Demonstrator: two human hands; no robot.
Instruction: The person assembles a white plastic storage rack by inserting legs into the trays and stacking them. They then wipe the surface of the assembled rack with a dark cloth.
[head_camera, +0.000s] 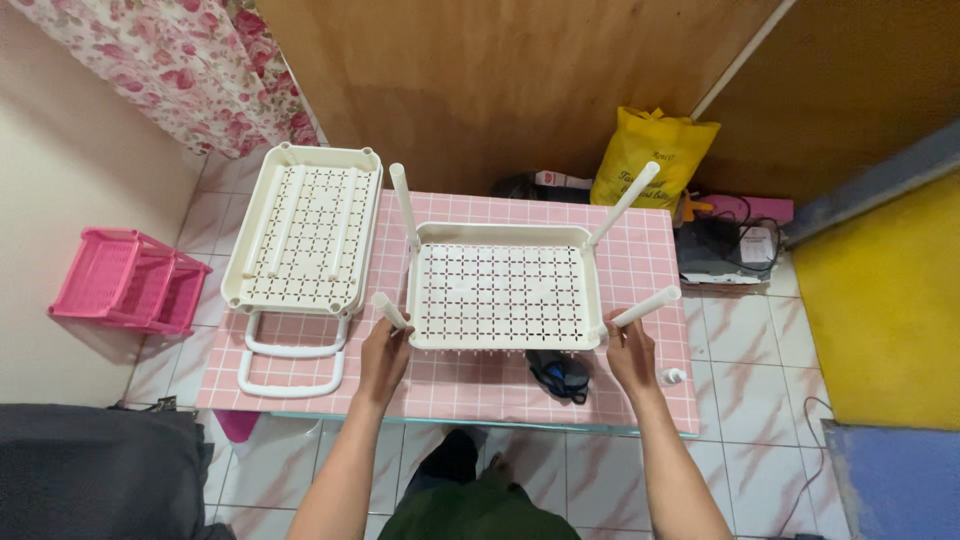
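Both hands grip the near legs of a cream perforated tray (500, 295) that sits mid-desk with four white tube legs pointing up: the left hand (384, 350) is closed around the near-left leg (388, 309), the right hand (630, 352) around the near-right leg (645, 306). Going left to right: a pink plastic basket (125, 280) on the floor, a stack of matching cream trays (305, 228) on the pink-tiled desk (640, 250) with a white U-shaped handle (292, 368) below it, a dark blue object (560, 372) just beside the held tray's front edge, and a yellow bag (650, 155) behind the desk.
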